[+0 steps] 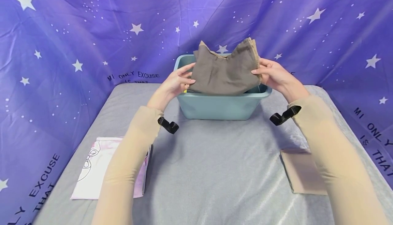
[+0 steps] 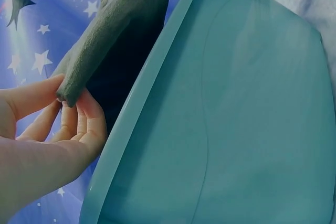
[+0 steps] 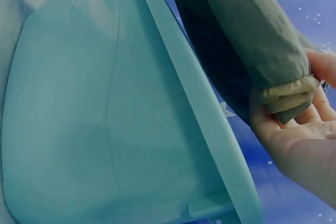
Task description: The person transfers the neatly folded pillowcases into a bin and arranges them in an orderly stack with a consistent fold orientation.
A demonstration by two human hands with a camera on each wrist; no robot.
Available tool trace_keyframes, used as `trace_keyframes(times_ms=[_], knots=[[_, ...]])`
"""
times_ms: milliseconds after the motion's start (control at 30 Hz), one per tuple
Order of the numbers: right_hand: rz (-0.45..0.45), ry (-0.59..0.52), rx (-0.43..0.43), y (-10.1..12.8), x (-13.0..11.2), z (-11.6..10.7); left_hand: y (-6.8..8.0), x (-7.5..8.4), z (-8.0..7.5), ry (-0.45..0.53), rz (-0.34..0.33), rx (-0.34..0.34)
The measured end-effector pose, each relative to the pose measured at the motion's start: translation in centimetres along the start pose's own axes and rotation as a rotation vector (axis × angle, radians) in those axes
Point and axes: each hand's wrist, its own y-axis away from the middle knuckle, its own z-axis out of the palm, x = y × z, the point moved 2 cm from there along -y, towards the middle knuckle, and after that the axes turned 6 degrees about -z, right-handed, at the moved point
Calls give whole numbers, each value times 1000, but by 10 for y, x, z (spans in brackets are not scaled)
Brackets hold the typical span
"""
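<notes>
A folded grey-brown cloth (image 1: 225, 73) with a tan edge spans between my two hands, over the opening of a blue-green plastic tub (image 1: 219, 107). My left hand (image 1: 175, 83) pinches its left end between thumb and fingers; in the left wrist view the fold (image 2: 71, 90) sits in the fingertips, close to the tub's rim. The right hand (image 1: 274, 75) grips the other end, thumb in front. There the layered tan hem (image 3: 289, 95) shows between thumb and fingers in the right wrist view. The cloth sags in the middle and hides most of the tub's inside.
A folded white and pink printed cloth (image 1: 92, 184) lies at the left, partly behind my left sleeve. On the right is a folded beige cloth (image 1: 302, 174), partly covered by the right sleeve. A grey covered surface (image 1: 212, 170) lies beneath, with a purple starry curtain (image 1: 153, 6) behind.
</notes>
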Motion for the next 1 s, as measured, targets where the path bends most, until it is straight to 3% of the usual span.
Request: trace_keyframes(times_ms=[600, 1000], knots=[[56, 110, 149, -12, 5, -3, -9, 1, -7, 18, -42, 124], [81, 190, 221, -17, 9, -6, -17, 4, -7, -46, -66, 208]])
